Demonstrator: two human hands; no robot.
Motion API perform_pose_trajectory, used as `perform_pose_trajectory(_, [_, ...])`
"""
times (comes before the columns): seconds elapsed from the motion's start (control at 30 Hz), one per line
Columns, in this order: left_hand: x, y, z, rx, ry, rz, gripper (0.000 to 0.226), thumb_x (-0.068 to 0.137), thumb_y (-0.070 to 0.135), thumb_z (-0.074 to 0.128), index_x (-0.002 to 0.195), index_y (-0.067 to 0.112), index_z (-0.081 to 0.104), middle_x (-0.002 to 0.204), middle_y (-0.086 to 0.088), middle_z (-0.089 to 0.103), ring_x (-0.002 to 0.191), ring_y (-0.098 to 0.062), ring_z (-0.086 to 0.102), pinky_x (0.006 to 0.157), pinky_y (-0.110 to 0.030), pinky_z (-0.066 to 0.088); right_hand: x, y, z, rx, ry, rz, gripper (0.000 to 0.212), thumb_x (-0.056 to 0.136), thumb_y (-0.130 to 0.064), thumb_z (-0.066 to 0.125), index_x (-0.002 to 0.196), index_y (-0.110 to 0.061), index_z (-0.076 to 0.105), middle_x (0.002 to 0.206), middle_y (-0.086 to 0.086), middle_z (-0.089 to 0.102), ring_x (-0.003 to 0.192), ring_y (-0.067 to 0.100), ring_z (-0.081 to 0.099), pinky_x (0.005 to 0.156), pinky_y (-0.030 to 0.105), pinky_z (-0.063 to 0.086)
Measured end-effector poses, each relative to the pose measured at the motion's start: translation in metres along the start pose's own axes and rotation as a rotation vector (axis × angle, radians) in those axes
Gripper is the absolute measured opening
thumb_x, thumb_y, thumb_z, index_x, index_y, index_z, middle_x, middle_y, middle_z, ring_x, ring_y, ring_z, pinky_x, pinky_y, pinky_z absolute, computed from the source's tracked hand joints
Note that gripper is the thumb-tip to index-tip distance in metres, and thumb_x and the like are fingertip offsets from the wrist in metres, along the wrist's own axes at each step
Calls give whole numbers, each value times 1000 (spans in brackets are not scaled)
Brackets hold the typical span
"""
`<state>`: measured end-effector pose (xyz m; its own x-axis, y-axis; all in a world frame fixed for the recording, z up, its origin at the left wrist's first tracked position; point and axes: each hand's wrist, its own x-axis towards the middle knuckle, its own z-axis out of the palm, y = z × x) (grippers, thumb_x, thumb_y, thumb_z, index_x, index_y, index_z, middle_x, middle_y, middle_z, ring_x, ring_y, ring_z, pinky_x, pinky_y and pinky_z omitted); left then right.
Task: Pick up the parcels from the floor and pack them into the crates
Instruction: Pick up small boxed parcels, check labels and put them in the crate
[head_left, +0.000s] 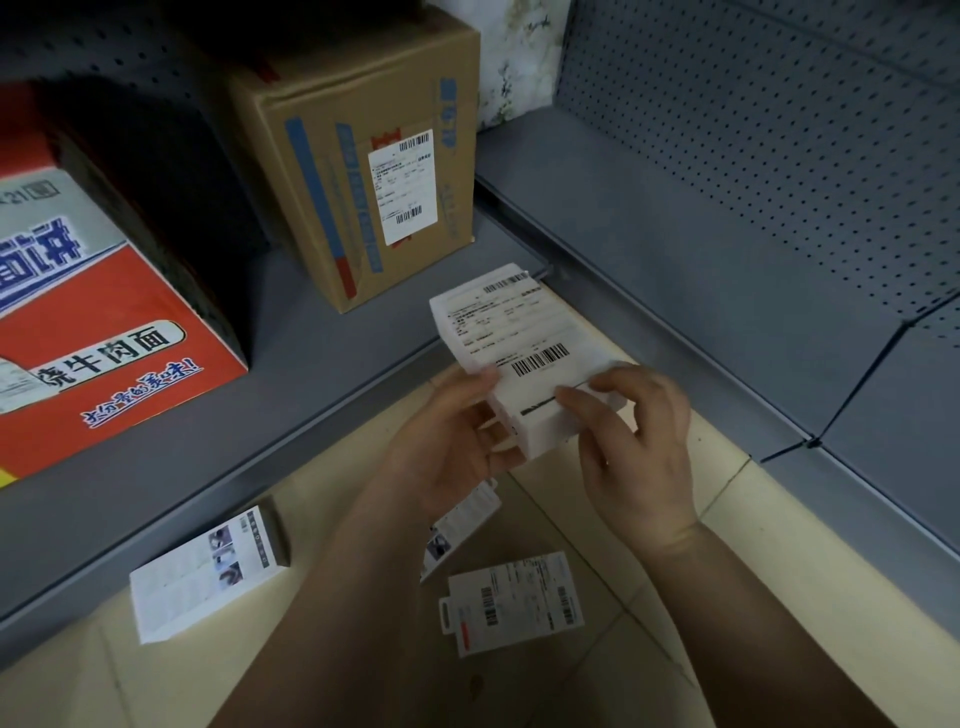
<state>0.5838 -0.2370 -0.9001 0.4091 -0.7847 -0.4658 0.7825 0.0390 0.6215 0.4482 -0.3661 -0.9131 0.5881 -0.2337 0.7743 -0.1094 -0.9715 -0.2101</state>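
Note:
A small white parcel with a barcoded shipping label is held up in front of the grey shelf. My left hand grips its near left side, thumb on top. My right hand holds its near right end, fingers curled over the label. Three more white parcels lie on the cream tiled floor below: one box against the shelf base at left, a flat labelled one in the middle, and another partly hidden under my left hand. No crate is in view.
A grey metal shelf runs along the left and continues as shelf on the right with pegboard backing. On it stand a brown cardboard carton with a label and a red-and-white printed carton.

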Motion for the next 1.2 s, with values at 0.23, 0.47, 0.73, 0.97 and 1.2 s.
perform_pose_trajectory(0.23, [2,-2,-1,44,-2,30,45,79,24,66,123,19,65,104,-7,73,89,-22,72,74,-38,61,0,0,1,-26,-157,-42,44,88,3,60,126,-18,54,123,9,45,110,31,46,98,36,36])
perform_pose_trajectory(0.47, [4,-4,-10,25,115,67,47,94,10,56,138,27,55,125,-11,67,111,-34,65,76,-42,60,25,19,-25,489,-232,552,66,83,12,61,128,-36,56,134,-9,56,126,14,51,107,36,44])
perform_pose_trajectory(0.73, [2,-8,-3,206,12,108,70,85,8,63,149,29,44,132,-8,67,116,-34,66,101,-59,47,35,16,-27,1109,-373,1351,36,87,-13,69,119,-28,66,122,11,68,112,27,66,104,55,47])
perform_pose_trajectory(0.97, [-3,-6,9,179,99,167,60,89,7,69,145,20,50,124,-11,71,116,-33,67,101,-52,53,35,11,-24,1173,-287,1360,39,90,3,57,123,-17,62,107,13,73,102,29,69,98,54,51])
perform_pose_trajectory(1.2, [-50,-14,33,250,268,234,50,75,21,66,124,13,59,111,-6,76,99,-26,74,86,-42,61,31,-15,-55,1119,-278,1438,27,89,1,58,115,-6,56,105,9,74,97,28,73,77,41,62])
